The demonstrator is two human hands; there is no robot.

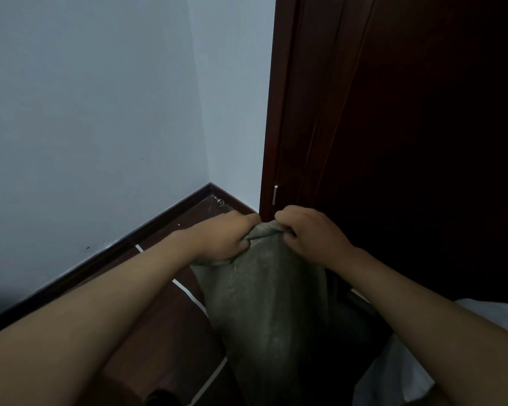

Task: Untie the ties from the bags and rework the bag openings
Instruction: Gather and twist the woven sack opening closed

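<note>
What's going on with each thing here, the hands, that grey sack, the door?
Left hand: gripping the sack's bunched top.
Right hand: gripping the sack's top, opposite side.
Grey sack: upright, top gathered between both hands; no tie visible.
Door: dark wood; open or shut unclear.
White bag: lying at lower right.

Grey-green bag (264, 303) (dark red-brown door (393, 112))

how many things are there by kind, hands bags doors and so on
hands: 2, left hand and right hand, both gripping the bag top
grey bag: 1
white bag or sheet, partly seen: 1
dark door: 1
door stop: 1
total: 6
</note>
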